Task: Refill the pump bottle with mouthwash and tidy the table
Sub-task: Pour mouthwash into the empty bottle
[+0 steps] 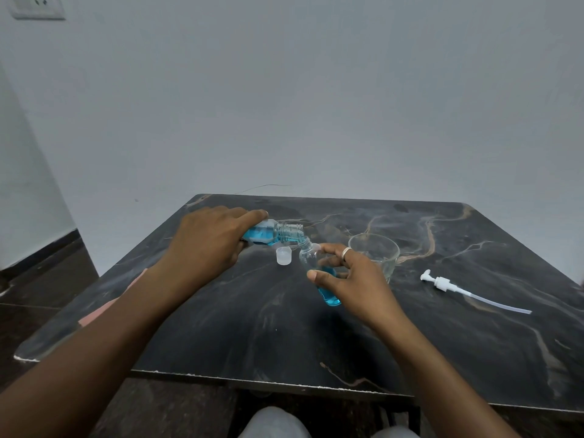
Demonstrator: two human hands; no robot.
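My left hand [205,241] grips the clear mouthwash bottle [271,233], tipped nearly flat with its open threaded neck pointing right; blue liquid fills its body. Its mouth meets the neck of the small clear pump bottle [311,257], which my right hand [350,276] holds tilted on the dark marble table [252,327]. Blue mouthwash pools in the pump bottle's lower end [330,297]. The white pump head with its long tube [442,284] lies on the table at the right, apart from the bottle.
A small translucent white cap [283,255] stands on the table just below the two necks. An empty clear glass [376,252] stands right behind my right hand. A pinkish strip [104,306] runs along the table's left edge. A wall rises behind the table.
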